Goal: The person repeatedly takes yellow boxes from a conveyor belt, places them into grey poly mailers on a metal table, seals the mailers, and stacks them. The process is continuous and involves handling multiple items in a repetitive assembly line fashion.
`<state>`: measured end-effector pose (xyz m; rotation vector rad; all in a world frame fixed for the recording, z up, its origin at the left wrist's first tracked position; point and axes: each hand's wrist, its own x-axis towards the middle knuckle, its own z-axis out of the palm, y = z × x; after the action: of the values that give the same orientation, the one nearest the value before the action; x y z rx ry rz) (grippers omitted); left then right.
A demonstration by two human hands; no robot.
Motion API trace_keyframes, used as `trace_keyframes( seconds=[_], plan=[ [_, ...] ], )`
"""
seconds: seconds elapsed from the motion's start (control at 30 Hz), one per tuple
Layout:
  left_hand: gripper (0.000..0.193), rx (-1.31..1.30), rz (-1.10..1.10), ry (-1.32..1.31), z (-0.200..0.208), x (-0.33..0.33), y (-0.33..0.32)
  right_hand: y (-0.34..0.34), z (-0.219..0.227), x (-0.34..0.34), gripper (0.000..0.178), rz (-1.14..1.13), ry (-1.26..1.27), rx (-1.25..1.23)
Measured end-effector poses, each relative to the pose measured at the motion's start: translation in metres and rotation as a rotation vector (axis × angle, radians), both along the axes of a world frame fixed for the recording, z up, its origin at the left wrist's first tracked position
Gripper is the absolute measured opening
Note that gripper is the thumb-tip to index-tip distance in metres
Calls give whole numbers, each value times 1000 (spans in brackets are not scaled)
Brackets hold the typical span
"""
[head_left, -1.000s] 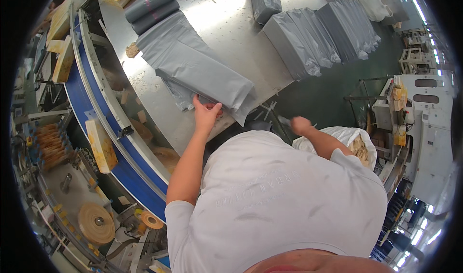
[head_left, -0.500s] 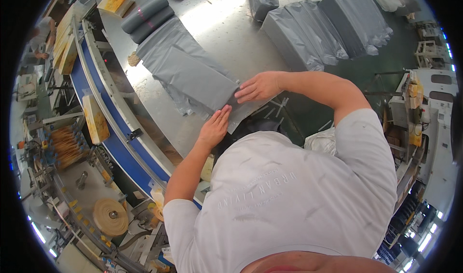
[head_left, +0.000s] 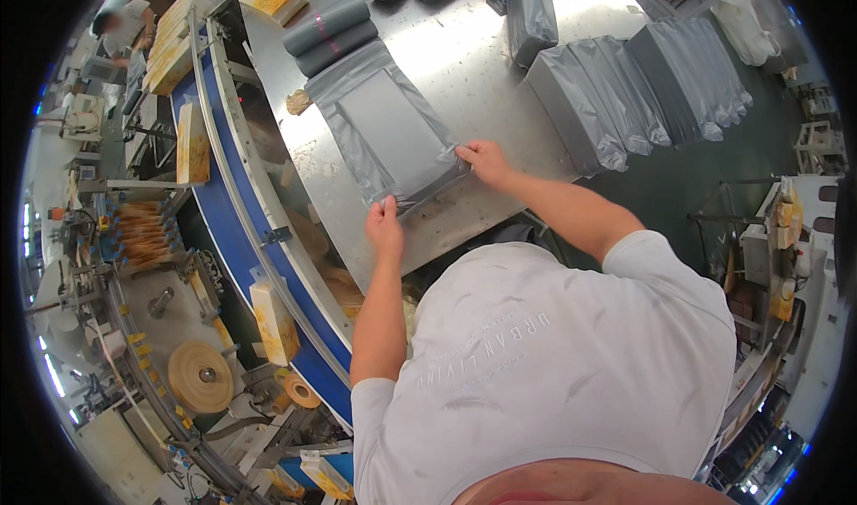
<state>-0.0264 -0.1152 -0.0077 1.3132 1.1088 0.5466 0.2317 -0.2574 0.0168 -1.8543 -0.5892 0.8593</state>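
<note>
A large grey plastic bag (head_left: pixel 420 103) is spread on the metal table in front of me. A flat, lighter grey rectangular stack (head_left: pixel 386 121) shows in its middle; whether it lies inside or on top, I cannot tell. My left hand (head_left: pixel 385 228) pinches the bag's near left corner between thumb and fingers. At the near right corner my right hand (head_left: pixel 485 162) grips the plastic the same way. Between the two hands the near edge is gathered and creased.
Two dark grey rolls (head_left: pixel 332 37) lie beyond the bag. Grey bag bundles (head_left: pixel 594 103) stand along the table's right edge. On the left runs a blue conveyor (head_left: pixel 239 211) carrying yellow-and-white packs (head_left: pixel 193 144). Another person (head_left: pixel 134 28) is at the far left.
My hands have moved apart, from lying flat at the stack's near end to pinching the bag's two near corners. The bag is spread wider and straighter. The whole view has shifted.
</note>
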Motion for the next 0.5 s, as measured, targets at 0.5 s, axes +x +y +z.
trace_keyframes(
  seconds=[0.5],
  plan=[
    [68,387,-564,-219,75,51,-66,-20,86,-4,57,-324,767,331]
  ],
)
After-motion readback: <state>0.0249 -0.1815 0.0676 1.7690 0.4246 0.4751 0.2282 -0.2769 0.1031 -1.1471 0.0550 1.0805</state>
